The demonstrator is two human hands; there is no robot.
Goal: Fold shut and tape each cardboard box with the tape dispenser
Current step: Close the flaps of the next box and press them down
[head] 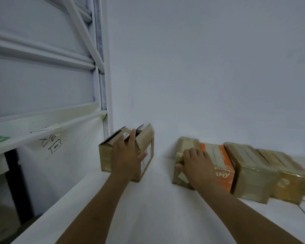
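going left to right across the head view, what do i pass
White shelving rack → open cardboard box, the left hand resting on it → small taped box, gripped by the right hand → orange-printed box → taped brown box → another taped box, blurred.

Open box (pixel 125 155) left on table (pixel 148 208); box row (pixel 245 168) right, against wall (pixel 201 67)

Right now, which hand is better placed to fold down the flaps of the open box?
Left. The left hand lies on the open box, fingers by its raised flaps. The right hand grips a taped box at the end of a separate row.
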